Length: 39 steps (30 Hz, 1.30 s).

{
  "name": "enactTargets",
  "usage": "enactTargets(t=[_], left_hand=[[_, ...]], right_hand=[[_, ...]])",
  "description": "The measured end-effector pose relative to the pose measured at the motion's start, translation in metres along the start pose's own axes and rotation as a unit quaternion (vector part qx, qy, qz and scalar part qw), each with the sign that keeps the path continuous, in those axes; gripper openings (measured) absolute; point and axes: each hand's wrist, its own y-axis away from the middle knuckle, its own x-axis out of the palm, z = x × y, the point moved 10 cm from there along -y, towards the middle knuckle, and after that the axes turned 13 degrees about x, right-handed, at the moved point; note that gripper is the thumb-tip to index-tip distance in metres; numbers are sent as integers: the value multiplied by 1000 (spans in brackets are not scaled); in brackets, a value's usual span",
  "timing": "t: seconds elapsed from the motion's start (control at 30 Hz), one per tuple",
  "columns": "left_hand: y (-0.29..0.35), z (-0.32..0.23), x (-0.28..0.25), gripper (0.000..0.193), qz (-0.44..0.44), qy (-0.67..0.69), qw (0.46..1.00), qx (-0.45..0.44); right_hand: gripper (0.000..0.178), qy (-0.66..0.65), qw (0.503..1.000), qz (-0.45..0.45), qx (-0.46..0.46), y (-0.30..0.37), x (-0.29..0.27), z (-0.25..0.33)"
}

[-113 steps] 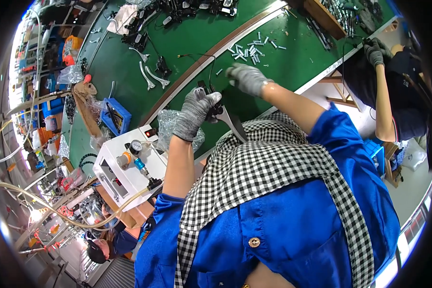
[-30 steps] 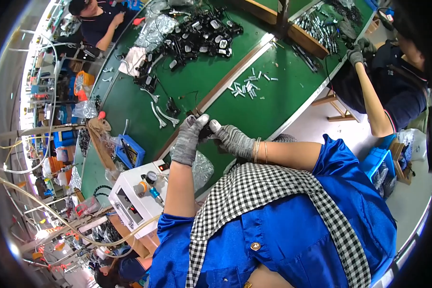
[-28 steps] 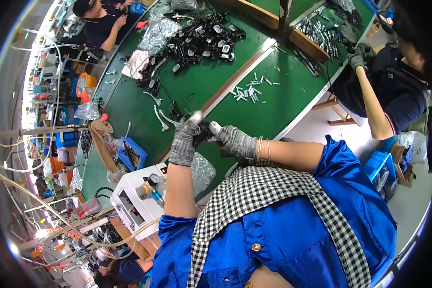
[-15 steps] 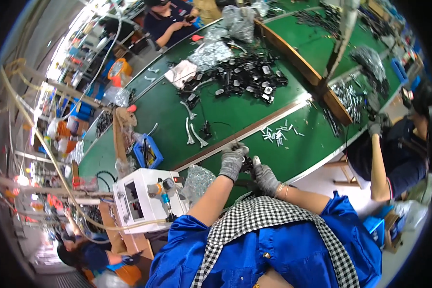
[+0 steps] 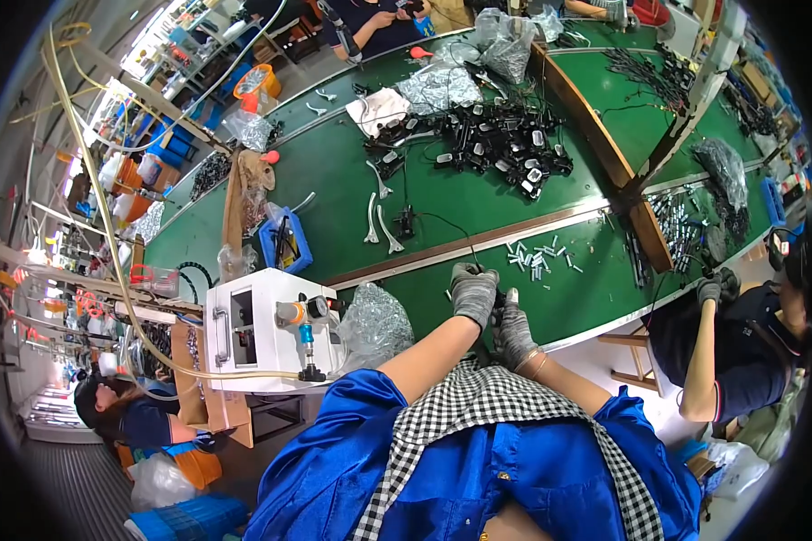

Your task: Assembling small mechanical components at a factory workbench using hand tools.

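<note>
Both my hands wear grey knit gloves, close together at the table's near edge. My left hand (image 5: pixel 475 294) is closed on a thin black cable (image 5: pixel 458 226), which arcs away over the wooden strip toward a small black part (image 5: pixel 405 222). Just to the right, my right hand (image 5: pixel 515 335) has its thumb raised and its fingers curled around a dark piece that is mostly hidden between the hands. Right of them, several short silver pins (image 5: pixel 538 261) lie scattered on the green table (image 5: pixel 478 198). Left of the cable are curved silver levers (image 5: pixel 373 219).
A heap of black parts (image 5: pixel 505 149) lies beyond the wooden strip (image 5: pixel 460 243). At left stand a white machine box (image 5: pixel 271 329) with a gauge, a clear plastic bag (image 5: pixel 374 325) and a blue bin (image 5: pixel 286 240). A co-worker (image 5: pixel 726 338) in gloves sits at right.
The whole view has shifted. My hands have come closer together, and the black part between them is now mostly hidden. A black cable now stretches from my left hand.
</note>
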Motion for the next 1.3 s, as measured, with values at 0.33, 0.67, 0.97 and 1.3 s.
enactTargets(t=[0.33,0.67,0.97,1.3], left_hand=[[-15,13,39,32,236,-67,964,-99],[-3,1,11,24,83,17,996,-4],[-7,27,21,27,119,42,989,-76],[4,8,12,25,54,68,996,-30]], right_hand=[[61,11,999,-35,35,10,4,-3],[63,25,994,-59,-83,-8,-8,-7],[68,81,996,-47,3,14,0,-2],[63,35,998,-49,-21,5,-3,-7]])
